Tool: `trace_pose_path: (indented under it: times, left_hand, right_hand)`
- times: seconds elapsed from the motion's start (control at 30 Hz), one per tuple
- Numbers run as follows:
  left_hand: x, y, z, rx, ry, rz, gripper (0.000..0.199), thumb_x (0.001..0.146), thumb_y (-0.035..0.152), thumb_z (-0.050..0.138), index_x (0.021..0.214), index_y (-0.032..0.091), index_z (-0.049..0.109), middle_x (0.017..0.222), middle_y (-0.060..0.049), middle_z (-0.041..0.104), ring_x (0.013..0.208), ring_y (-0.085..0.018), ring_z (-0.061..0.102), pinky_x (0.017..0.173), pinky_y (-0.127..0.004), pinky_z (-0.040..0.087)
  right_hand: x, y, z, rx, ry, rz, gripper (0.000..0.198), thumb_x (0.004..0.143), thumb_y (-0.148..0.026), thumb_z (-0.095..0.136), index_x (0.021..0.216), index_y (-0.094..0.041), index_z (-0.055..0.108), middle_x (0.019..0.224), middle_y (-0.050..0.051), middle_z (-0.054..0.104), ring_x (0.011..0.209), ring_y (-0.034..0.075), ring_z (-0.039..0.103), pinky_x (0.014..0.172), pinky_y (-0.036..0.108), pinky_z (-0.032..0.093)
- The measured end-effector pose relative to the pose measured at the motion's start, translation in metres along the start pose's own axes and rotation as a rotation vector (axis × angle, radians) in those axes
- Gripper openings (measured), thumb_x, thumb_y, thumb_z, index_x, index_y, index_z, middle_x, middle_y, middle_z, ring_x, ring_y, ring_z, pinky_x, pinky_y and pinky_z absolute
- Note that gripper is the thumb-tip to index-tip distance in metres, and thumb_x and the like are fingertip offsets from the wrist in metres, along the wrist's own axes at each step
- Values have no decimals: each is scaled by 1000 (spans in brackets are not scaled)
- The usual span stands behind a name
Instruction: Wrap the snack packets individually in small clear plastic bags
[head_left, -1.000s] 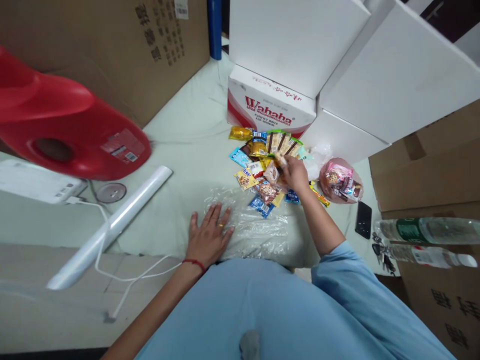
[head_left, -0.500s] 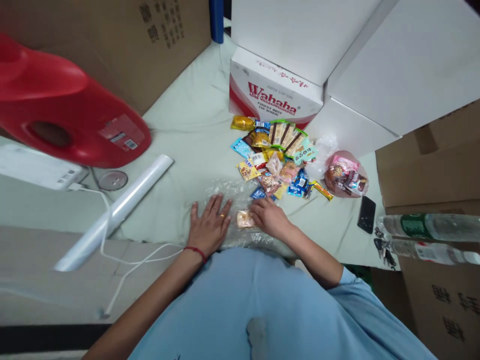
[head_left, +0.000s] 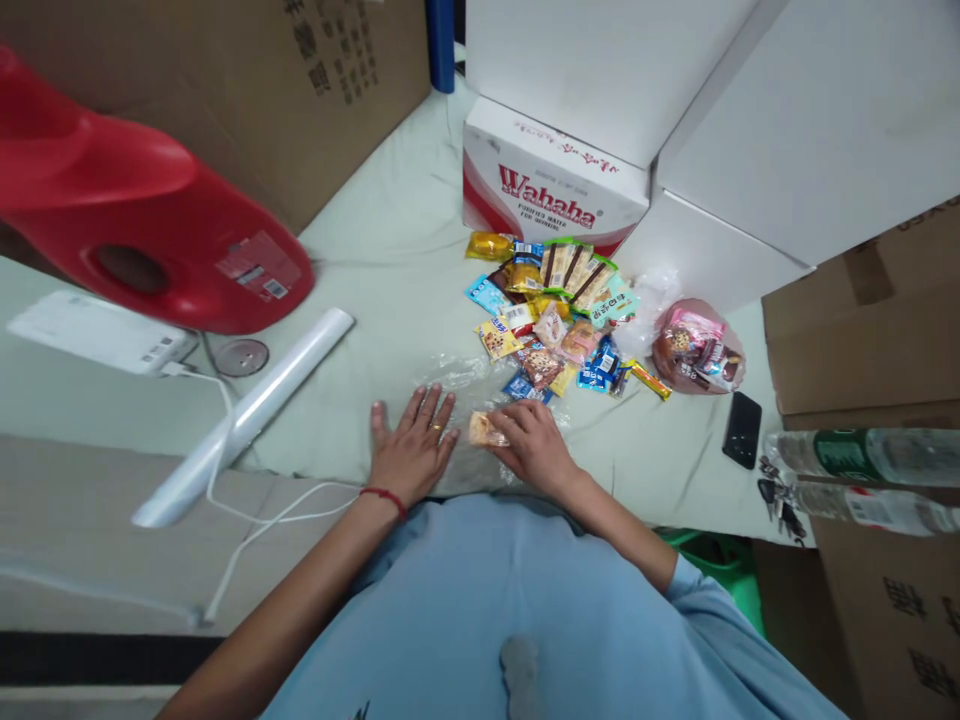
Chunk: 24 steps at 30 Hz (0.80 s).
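My left hand (head_left: 412, 445) lies flat with its fingers spread, palm down on the left part of a clear plastic film (head_left: 461, 478). To its right, my right hand (head_left: 536, 445) grips a small wrapped snack (head_left: 484, 429), light brown in a see-through wrapper, over the film. The fingers cover the snack's right end. Just beyond the hands lies a heap of packaged snacks (head_left: 551, 325) in many colours, with a blue packet (head_left: 527, 386) at its near edge.
A Wahaba-style water carton (head_left: 555, 190) stands behind the heap. On the left are a red jug (head_left: 172, 220), a white power strip (head_left: 101, 332) and a shiny white tube (head_left: 251, 420) with a cable across it. A pink bag (head_left: 697, 345), a phone (head_left: 742, 430), keys (head_left: 780, 500) and bottles (head_left: 862, 455) are at right.
My right hand has closed further over the wrapped snack, which has turned and shifted slightly left. My left hand stays flat on the film. The camera view has shifted a little.
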<state>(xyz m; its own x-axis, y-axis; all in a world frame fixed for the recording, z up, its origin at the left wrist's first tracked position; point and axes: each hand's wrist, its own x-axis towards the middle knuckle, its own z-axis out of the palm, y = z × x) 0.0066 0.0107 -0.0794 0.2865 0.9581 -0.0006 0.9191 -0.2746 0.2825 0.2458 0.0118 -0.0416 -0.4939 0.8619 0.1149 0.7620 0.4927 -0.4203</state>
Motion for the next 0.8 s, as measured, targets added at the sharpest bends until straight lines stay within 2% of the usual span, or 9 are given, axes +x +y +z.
trace_pose_path:
  times: [0.13,0.23,0.4,0.47,0.53,0.6,0.7,0.8]
  left_hand:
    - [-2,-5,-3,-5,14,-22,58,109,43,26,164,29,36,173,-9,31,160,-31,30,125,-72,-9]
    - [-7,-11,-7,-13,31,-72,58,109,43,26,164,30,36,174,-11,30,159,-33,32,124,-74,-7]
    - [-11,-16,-10,-19,12,-77,58,109,41,26,166,29,32,173,-12,30,160,-33,29,124,-74,-5]
    - [-11,-16,-10,-12,5,-73,59,109,41,25,166,29,31,174,-12,29,161,-32,28,124,-73,-4]
    - [-11,-15,-11,-3,0,-68,59,109,42,25,167,29,29,174,-12,28,161,-32,27,125,-72,-4]
    - [-11,-15,-11,2,-4,-62,60,109,42,26,167,30,26,174,-12,28,161,-32,26,125,-72,-4]
    - [-12,-15,-12,-4,0,-67,60,109,42,28,168,32,23,174,-11,30,161,-31,27,125,-71,-5]
    - [-12,-14,-12,-15,5,-74,60,108,41,28,167,32,24,174,-11,30,161,-31,27,126,-70,-6]
  right_hand:
    - [10,5,11,-13,-64,30,48,100,-38,68,144,-21,63,133,15,67,124,33,53,107,52,49]
    - [7,10,13,32,-77,2,51,100,-37,68,147,-19,60,136,16,66,124,31,55,108,50,51]
    - [12,12,-11,128,62,-67,37,106,-36,57,137,-21,67,133,14,68,126,28,57,109,46,51]
    - [28,20,-25,71,151,-1,35,108,-32,51,136,-22,69,131,14,69,125,28,57,110,47,50]
    - [48,37,-38,-41,196,88,38,107,-33,49,139,-21,68,141,15,64,132,30,53,114,51,46]
    - [65,62,-50,-163,164,148,39,106,-36,52,138,-23,70,154,14,56,143,33,44,120,56,37]
    - [77,101,-67,-296,129,258,37,105,-40,54,131,-25,75,158,10,54,149,37,36,123,62,28]
    - [75,125,-81,-356,236,387,35,102,-34,54,124,-20,78,150,15,58,145,38,37,121,59,33]
